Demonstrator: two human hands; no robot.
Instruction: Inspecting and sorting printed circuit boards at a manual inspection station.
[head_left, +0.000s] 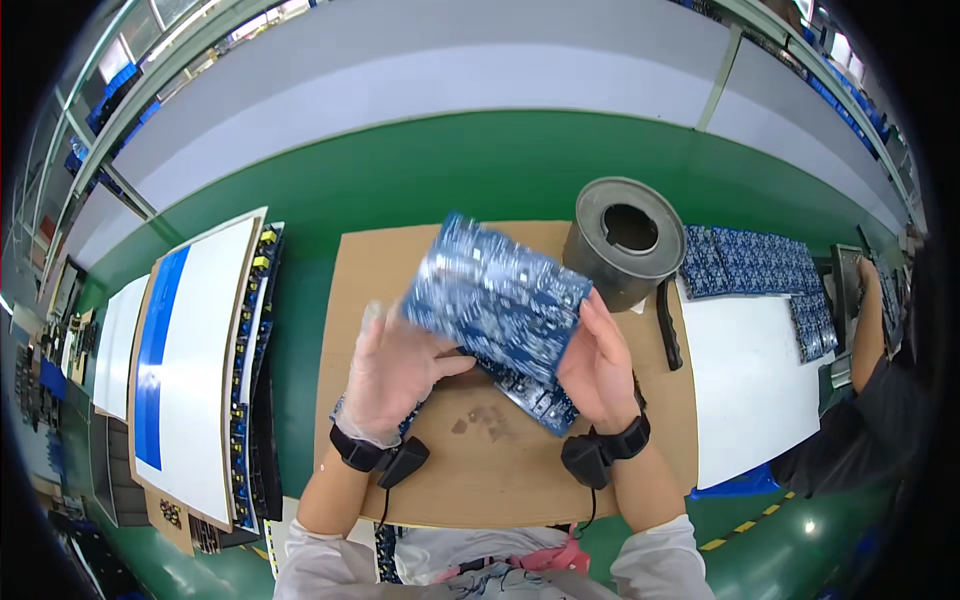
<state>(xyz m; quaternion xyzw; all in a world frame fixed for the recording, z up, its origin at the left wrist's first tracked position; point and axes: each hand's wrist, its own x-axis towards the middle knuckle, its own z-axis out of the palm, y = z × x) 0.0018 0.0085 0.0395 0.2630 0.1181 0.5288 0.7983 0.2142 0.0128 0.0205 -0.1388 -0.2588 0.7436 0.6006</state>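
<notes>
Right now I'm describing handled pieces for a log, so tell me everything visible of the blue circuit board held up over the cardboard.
The blue circuit board is a flat, roughly rectangular panel, its shiny face crowded with small pale details too blurred to make out. It is held aslant above the brown cardboard, over another blue board. The right hand holds its right edge; the open, gloved left hand is by its left end, contact unclear.

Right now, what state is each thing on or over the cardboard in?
Raised circuit board: tilted, blurred
Left hand: gloved, fingers spread
Right hand: holding that board's right edge
Lower circuit boards: lying, partly covered
Metal canister: upright, top hole open
Black handle: lying beside canister
Cardboard: flat, stained
</notes>
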